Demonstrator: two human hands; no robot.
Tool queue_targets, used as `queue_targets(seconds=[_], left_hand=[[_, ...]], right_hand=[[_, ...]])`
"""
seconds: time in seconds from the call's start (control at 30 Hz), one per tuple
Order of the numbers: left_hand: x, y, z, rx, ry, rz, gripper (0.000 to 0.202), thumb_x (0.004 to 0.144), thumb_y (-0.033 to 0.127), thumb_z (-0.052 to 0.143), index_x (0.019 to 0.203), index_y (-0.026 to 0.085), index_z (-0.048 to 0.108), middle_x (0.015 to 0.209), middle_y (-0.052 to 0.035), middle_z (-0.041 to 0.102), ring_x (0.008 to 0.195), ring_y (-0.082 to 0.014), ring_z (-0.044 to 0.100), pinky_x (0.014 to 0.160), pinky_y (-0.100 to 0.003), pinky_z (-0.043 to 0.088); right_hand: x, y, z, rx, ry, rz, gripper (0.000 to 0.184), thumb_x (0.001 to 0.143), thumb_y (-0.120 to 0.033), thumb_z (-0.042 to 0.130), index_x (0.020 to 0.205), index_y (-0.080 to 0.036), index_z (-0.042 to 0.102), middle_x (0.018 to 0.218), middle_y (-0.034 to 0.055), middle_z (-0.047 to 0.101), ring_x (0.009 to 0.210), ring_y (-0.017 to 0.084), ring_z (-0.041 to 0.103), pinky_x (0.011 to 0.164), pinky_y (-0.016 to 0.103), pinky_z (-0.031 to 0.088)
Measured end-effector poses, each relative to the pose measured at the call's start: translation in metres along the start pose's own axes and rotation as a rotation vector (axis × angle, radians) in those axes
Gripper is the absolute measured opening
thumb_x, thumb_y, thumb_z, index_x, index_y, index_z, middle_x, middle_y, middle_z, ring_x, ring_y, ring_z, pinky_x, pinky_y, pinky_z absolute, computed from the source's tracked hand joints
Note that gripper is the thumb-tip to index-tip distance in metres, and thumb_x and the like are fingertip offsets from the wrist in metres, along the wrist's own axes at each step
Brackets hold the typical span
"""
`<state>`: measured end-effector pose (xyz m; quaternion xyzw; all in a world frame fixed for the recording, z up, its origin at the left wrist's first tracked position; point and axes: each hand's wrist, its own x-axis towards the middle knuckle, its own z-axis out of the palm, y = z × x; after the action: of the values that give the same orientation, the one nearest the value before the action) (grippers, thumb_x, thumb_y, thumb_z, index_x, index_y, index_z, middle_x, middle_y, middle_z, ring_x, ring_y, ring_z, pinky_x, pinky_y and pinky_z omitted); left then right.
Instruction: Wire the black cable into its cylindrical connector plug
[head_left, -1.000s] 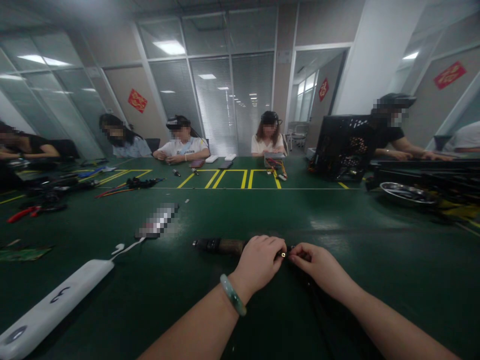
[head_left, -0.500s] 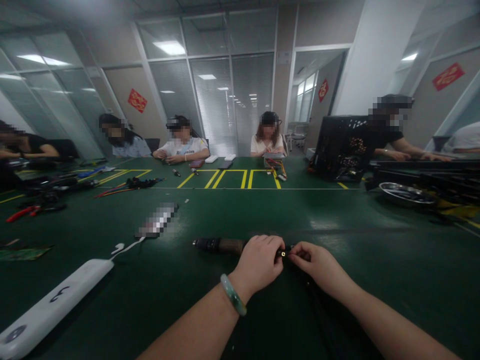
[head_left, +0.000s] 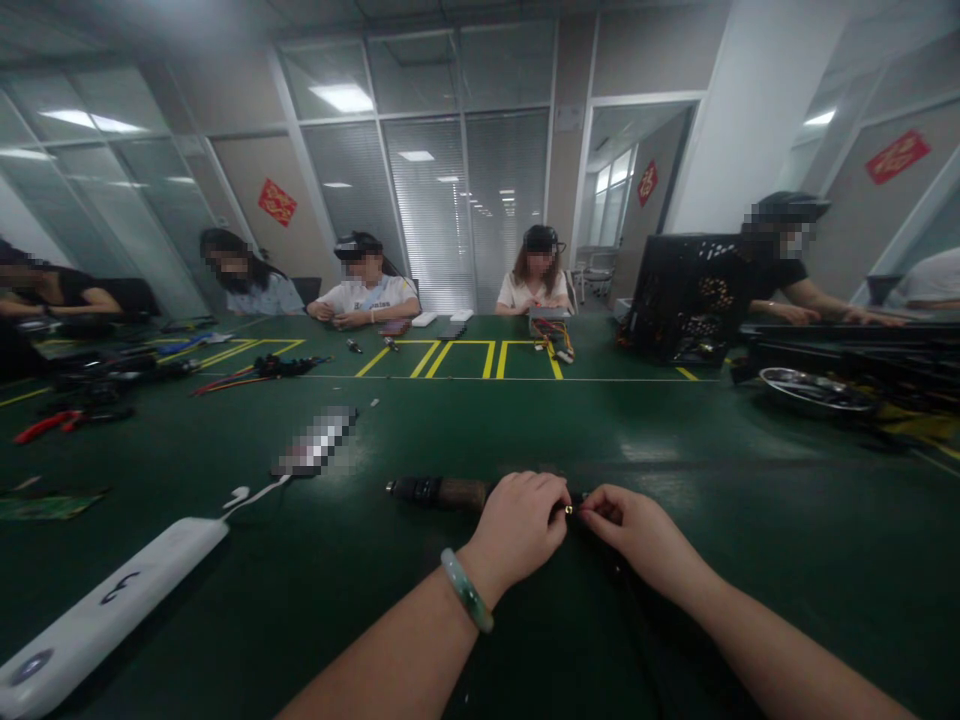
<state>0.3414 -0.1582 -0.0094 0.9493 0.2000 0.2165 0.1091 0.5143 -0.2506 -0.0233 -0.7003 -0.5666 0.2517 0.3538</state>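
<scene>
My left hand (head_left: 520,525), with a green bangle (head_left: 466,592) at the wrist, is curled over the right end of a dark cylindrical tool (head_left: 459,492). The tool lies sideways, looks like an electric screwdriver and has a metal tip on the left and a brownish grip. A small brass-coloured part (head_left: 569,509) shows at the left fingertips. Right beside it, my right hand (head_left: 631,525) is closed in a pinch; what it pinches is too small and dark to make out. A thin dark cable (head_left: 618,569) seems to run down the table below the right hand.
On the left lie a white power bank (head_left: 120,610), a pixelated device (head_left: 315,442) cabled to it, a circuit board (head_left: 49,502) and red-handled pliers (head_left: 49,426). Farther off are a black computer case (head_left: 679,300), a metal bowl (head_left: 814,388) and several seated people.
Both hands stay almost in place. The brass-coloured part between them has turned slightly and shows less of its face. The view has shifted a little.
</scene>
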Motion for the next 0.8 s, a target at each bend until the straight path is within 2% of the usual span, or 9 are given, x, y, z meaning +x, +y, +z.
queue_targets(seconds=[0.27,0.8], left_hand=[[0.0008,-0.0025,0.0038,-0.018,0.014,-0.007,0.008,0.085,0.020,0.060,0.092,0.022,0.061,0.102,0.0003,0.064,0.095,-0.0195,0.057,0.088,-0.038,0.042],[0.0015,-0.0026,0.0010,-0.022,-0.012,-0.002,0.007,0.086,0.021,0.060,0.093,0.022,0.061,0.094,0.0026,0.065,0.090,-0.0175,0.057,0.083,-0.035,0.040]], right_hand=[[0.0010,0.0054,0.0001,-0.007,-0.022,0.018,0.016,0.086,-0.034,0.055,0.087,-0.020,0.064,0.080,0.0010,0.069,0.072,0.017,0.064,0.062,0.025,0.045],[-0.0010,0.0033,-0.0020,0.022,-0.073,0.001,0.015,0.088,-0.033,0.055,0.089,-0.021,0.065,0.084,-0.0005,0.069,0.075,0.016,0.064,0.064,0.023,0.046]])
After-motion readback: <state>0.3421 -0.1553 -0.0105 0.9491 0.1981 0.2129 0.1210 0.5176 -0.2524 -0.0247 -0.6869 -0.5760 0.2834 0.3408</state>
